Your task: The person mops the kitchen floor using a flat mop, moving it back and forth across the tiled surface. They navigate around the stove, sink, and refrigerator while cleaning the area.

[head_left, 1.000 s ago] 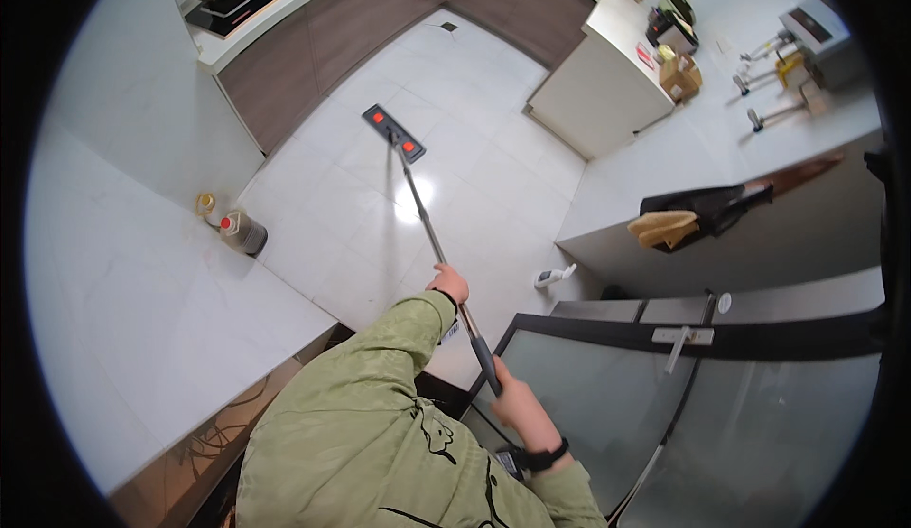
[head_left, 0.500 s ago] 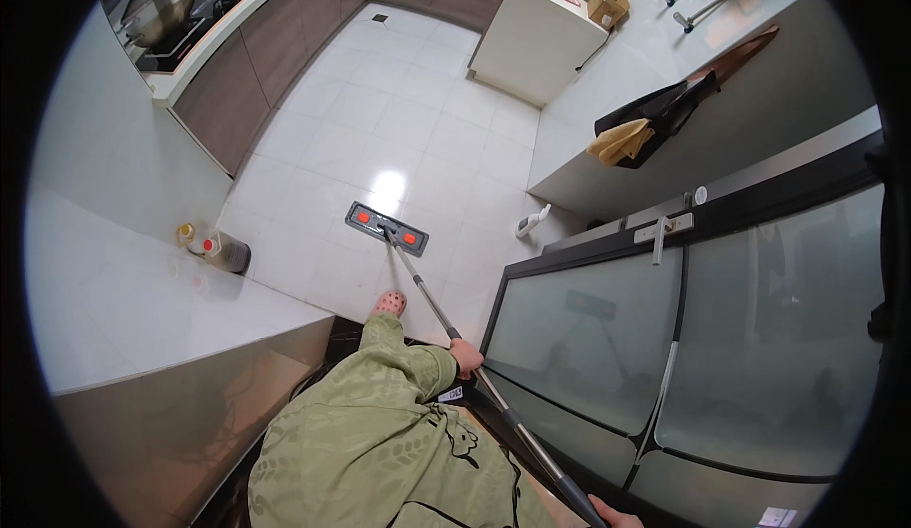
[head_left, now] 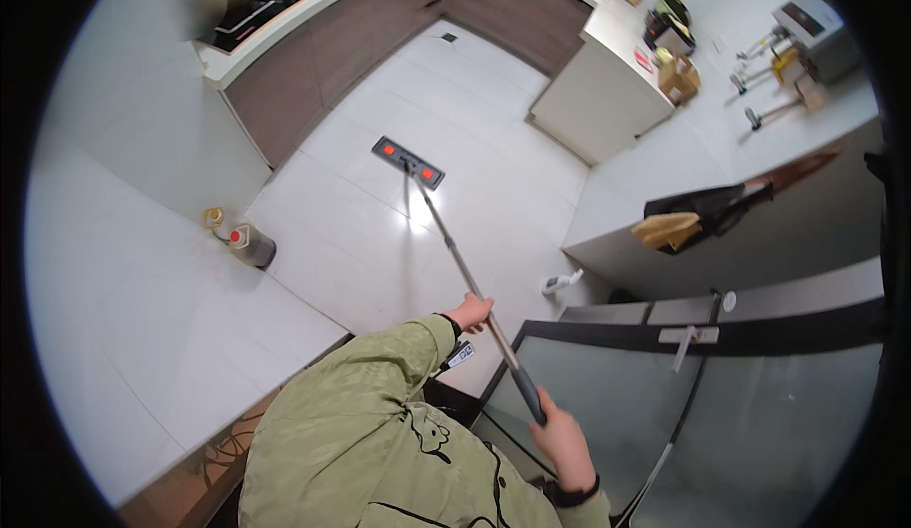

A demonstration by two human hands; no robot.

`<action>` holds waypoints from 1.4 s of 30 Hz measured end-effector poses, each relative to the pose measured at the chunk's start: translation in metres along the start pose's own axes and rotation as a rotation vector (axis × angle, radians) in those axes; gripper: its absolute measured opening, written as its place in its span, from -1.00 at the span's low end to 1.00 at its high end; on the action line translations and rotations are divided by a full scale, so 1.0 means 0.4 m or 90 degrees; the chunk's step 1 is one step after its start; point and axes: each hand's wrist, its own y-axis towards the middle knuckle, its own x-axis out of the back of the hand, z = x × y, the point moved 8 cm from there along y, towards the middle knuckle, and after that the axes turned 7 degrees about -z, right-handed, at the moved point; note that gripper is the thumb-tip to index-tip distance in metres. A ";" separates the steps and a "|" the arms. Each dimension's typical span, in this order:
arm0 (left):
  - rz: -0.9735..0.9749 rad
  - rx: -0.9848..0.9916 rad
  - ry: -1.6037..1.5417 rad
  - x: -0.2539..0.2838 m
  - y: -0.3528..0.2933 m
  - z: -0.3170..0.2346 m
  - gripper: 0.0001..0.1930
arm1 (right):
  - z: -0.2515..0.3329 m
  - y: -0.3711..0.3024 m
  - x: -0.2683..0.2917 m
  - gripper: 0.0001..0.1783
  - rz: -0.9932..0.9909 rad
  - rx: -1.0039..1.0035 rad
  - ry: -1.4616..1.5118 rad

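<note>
A flat mop reaches away from me over the white tiles, its grey rectangular head [head_left: 399, 156] with two orange patches resting on the floor. From that head a slim metal pole [head_left: 457, 259] slants back to a dark grip [head_left: 528, 395]. My left hand [head_left: 470, 314], in a green sleeve, is closed round the middle of the pole. Lower down, my right hand [head_left: 567, 443] wraps the grip near its end. Both hands wear dark bands at the wrist.
Two bottles [head_left: 251, 245] stand by the left wall, and a white spray bottle [head_left: 561, 282] by the right one. Glass door panels with a handle [head_left: 688, 335] are close on my right. Brown cabinets [head_left: 361, 49] line the far side. A black bag [head_left: 697, 210] hangs at right.
The mop head has moved farther away across the floor. Both my hands have gone forward with the pole, and more of my right hand shows. The view has shifted too.
</note>
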 end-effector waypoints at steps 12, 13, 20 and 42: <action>-0.046 0.035 -0.167 0.255 0.023 -0.004 -0.26 | 0.324 0.558 -0.062 -0.21 0.065 0.072 0.024; -0.045 0.054 -0.160 0.251 0.026 0.021 -0.26 | 0.309 0.530 -0.069 -0.19 0.078 0.069 0.033; -0.064 0.076 -0.116 0.126 0.027 0.138 -0.25 | 0.021 0.142 -0.114 -0.15 0.130 -0.009 0.144; -0.087 0.105 -0.154 -0.106 -0.024 0.468 -0.84 | -0.308 -0.614 0.116 -0.53 -0.119 -0.195 0.146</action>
